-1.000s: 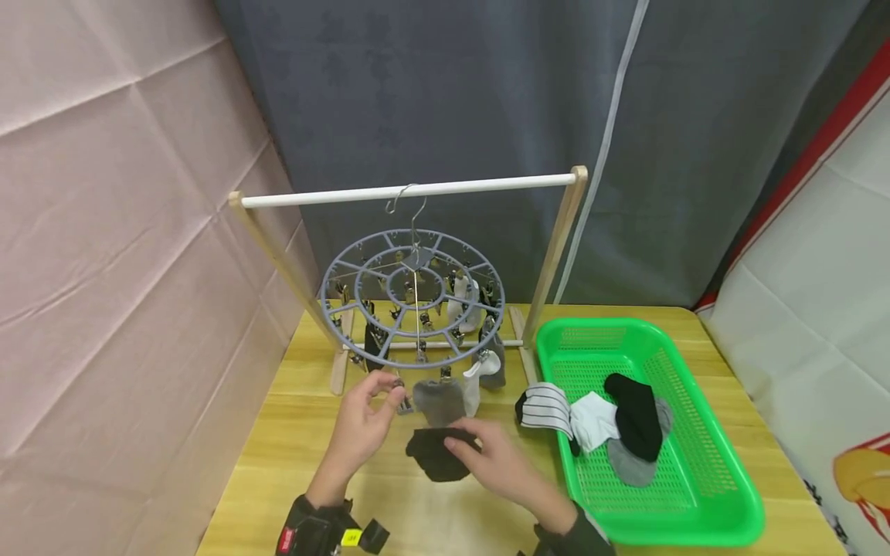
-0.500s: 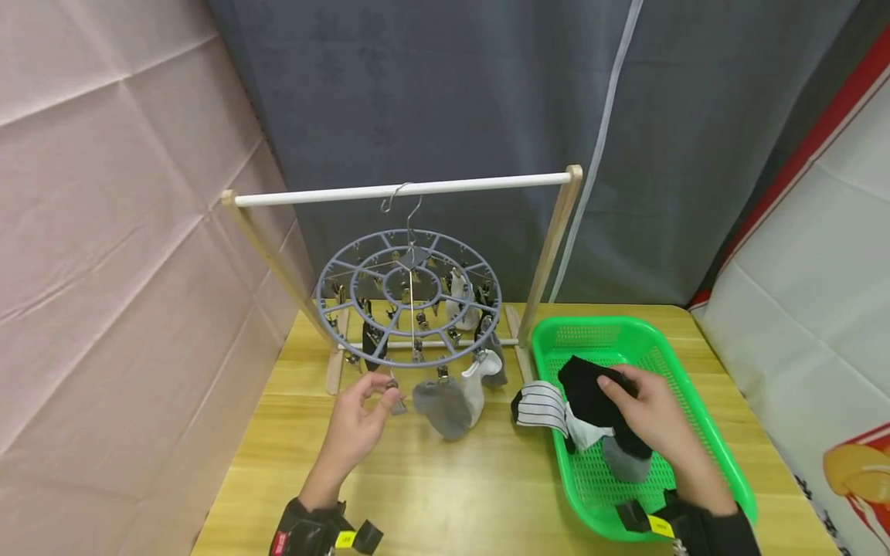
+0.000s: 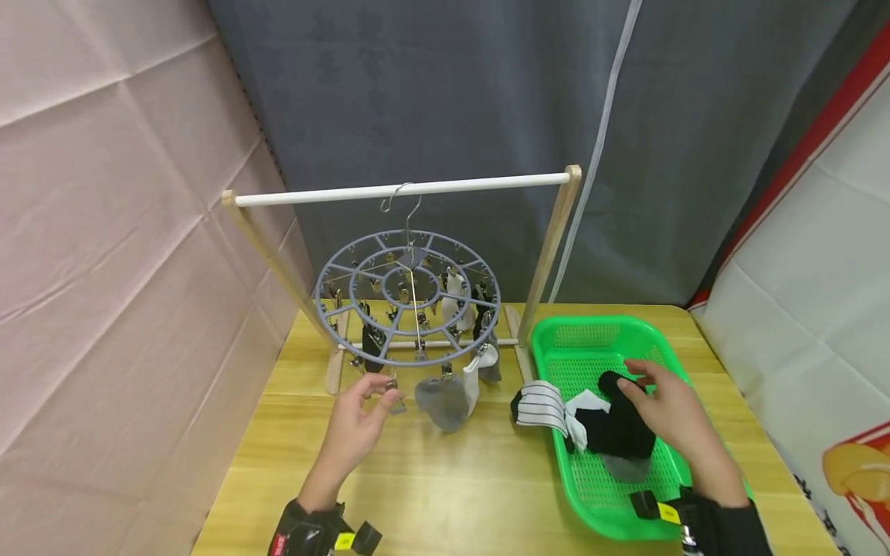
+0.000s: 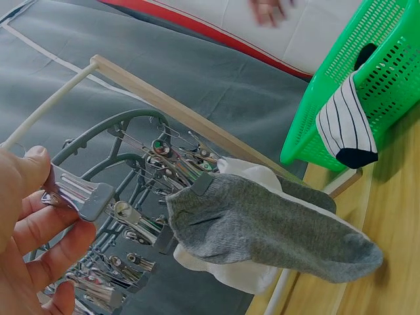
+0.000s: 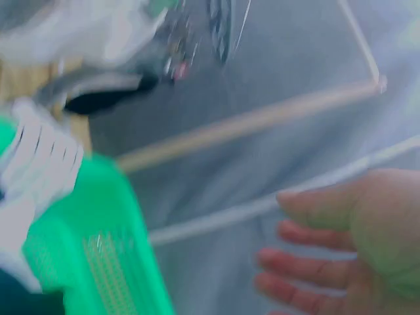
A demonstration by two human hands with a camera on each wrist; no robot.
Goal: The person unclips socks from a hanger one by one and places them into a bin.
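My left hand point(image 3: 378, 395) pinches a grey metal clip point(image 3: 393, 400) that hangs from the front rim of a round grey clip hanger point(image 3: 406, 297); the left wrist view shows thumb and fingers of this left hand point(image 4: 39, 203) squeezing the clip point(image 4: 82, 195). Beside it a grey sock point(image 3: 439, 401) and a white sock point(image 3: 474, 377) hang from clips. My right hand point(image 3: 664, 405) hovers with spread fingers over a black sock point(image 3: 615, 431) that lies in the green basket point(image 3: 591, 355). The right wrist view is blurred and shows straight, empty fingers point(image 5: 308, 256).
The hanger hooks onto a white rail point(image 3: 403, 189) on a wooden stand at the back of the wooden table point(image 3: 473, 494). A striped sock point(image 3: 538, 405) drapes over the basket's left rim. White and grey socks lie in the basket. Curtains close off the back and left.
My right hand carried the black sock from the table below the hanger to the basket and let it go. My left hand kept pinching the clip.
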